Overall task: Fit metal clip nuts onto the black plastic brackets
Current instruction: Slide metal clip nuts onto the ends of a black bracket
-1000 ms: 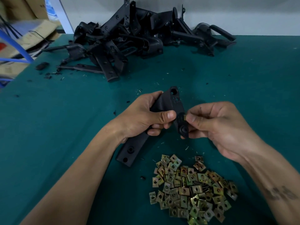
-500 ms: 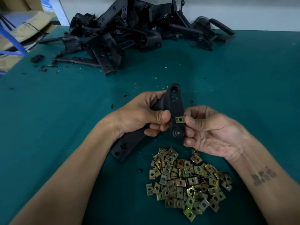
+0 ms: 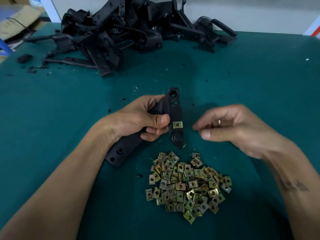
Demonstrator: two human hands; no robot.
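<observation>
Right hand drawn back from clip nut — empty, fingers loosely curled, left hand grip holding bracket

Matt plastic bracket, shiny metal nuts

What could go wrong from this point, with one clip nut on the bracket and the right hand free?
The clip nut may not be fully seated on the bracket; only the left hand grips it, so a tilt could shake it loose. The right hand, empty beside it, might scatter the nut pile or catch several nuts when reaching in.
</observation>
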